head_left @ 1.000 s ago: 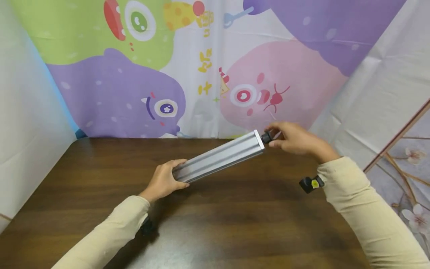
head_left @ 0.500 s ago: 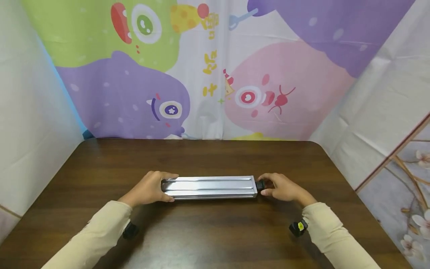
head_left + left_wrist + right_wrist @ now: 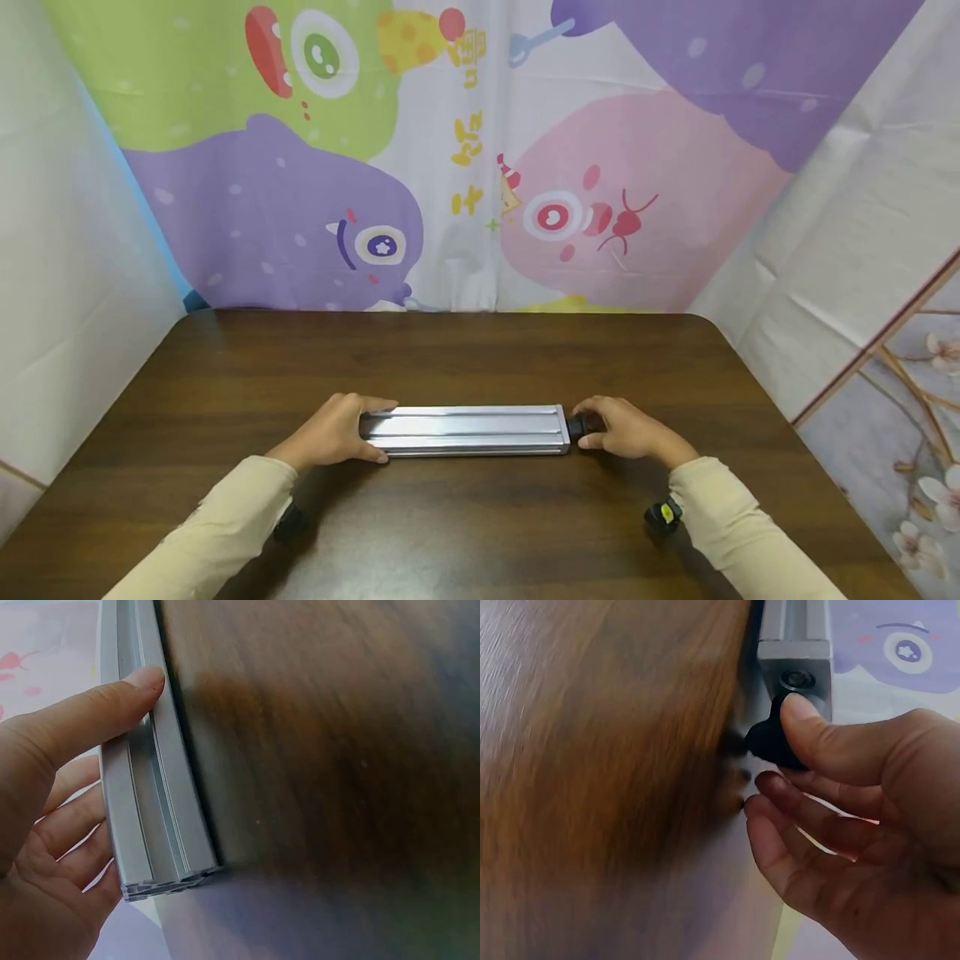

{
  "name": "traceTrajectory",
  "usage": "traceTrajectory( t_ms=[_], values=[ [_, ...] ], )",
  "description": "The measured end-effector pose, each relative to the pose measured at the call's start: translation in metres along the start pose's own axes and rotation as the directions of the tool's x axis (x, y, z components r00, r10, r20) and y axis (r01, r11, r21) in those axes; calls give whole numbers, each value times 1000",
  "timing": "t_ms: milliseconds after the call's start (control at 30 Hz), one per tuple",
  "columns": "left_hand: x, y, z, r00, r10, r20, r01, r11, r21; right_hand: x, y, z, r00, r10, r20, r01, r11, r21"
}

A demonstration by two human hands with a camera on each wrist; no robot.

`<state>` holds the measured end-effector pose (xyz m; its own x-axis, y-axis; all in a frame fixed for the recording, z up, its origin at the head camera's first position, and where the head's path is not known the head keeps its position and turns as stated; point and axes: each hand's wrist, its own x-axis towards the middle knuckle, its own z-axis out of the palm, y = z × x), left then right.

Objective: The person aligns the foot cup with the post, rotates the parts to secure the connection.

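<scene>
A silver grooved aluminium profile (image 3: 465, 423) lies level, left to right, low over the brown table in the head view. My left hand (image 3: 333, 429) grips its left end, thumb on the near side and fingers on the far side; the left wrist view shows the thumb (image 3: 142, 682) across a slot near the hollow cut end. A flat plate (image 3: 795, 651) with a screw caps the right end. There my right hand (image 3: 618, 429) pinches a black knob (image 3: 776, 739) between thumb and fingers, its lobed edge showing in the right wrist view.
The dark wooden table (image 3: 480, 533) spreads around both hands. Behind it hangs a cartoon-printed curtain (image 3: 450, 250), with pale cloth walls (image 3: 75, 292) at the sides. A black wrist camera (image 3: 662, 517) sits below the right sleeve.
The profile has come down from a raised, tilted pose to a level one nearer the table and nearer me. Both hands have kept their holds and moved down with it.
</scene>
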<state>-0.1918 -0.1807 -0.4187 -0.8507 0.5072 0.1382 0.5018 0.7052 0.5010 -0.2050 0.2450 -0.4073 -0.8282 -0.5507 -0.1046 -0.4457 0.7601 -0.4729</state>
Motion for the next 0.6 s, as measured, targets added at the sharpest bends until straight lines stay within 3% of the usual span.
traceTrajectory(
  t_ms=[600],
  values=[
    [0, -1, -4, 1000, 10, 26, -10, 1000, 12, 4, -3, -2, 999, 30, 34, -29, 999, -13]
  ],
)
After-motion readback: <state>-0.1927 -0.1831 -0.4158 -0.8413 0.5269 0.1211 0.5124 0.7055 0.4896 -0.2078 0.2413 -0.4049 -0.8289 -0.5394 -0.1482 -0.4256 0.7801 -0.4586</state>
